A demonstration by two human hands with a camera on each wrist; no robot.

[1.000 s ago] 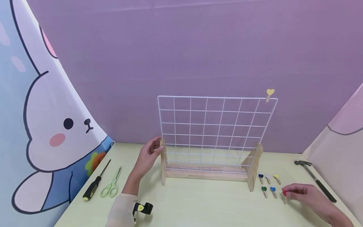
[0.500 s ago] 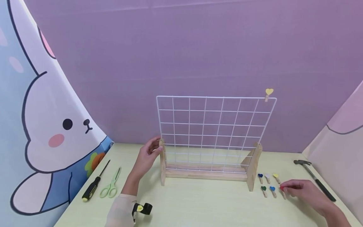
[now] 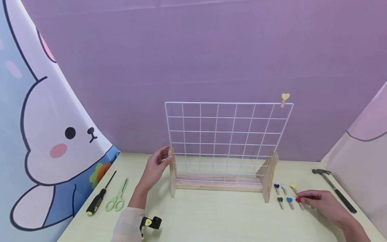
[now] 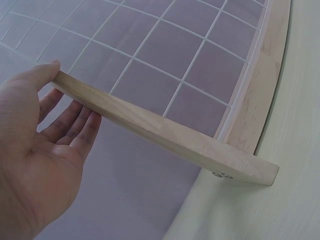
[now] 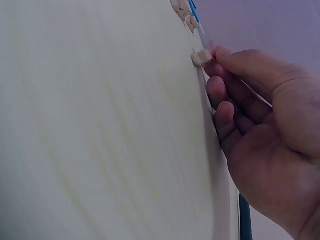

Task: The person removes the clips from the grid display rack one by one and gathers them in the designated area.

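Note:
My left hand point(image 3: 153, 170) grips the upper end of the left wooden side post point(image 4: 150, 122) of a stand, thumb on one side and fingers on the other. That stand holds a white wire grid panel point(image 3: 211, 103) upright, leaning slightly. At the right, my right hand point(image 3: 325, 204) pinches a small wooden clothespin with a red heart point(image 3: 298, 199) between thumb and index finger, low at the tabletop. Beside it lie clothespins with blue point(image 3: 289, 200), green point(image 3: 280, 199), dark blue point(image 3: 276, 186), white point(image 3: 284, 187) and yellow point(image 3: 293, 186) hearts. Another yellow-heart clothespin point(image 3: 285, 98) is clipped on the grid's top right.
A claw hammer point(image 3: 335, 191) lies right of the right hand. On the left side of the table point(image 3: 211, 218) lie a screwdriver point(image 3: 96, 201) and green scissors point(image 3: 117, 199). A purple cloth point(image 3: 193, 50) hangs behind the stand.
My right hand has moved the red-heart clothespin a little left and away from me, closer to the blue one. The left hand stays on the post. The head view has shifted slightly.

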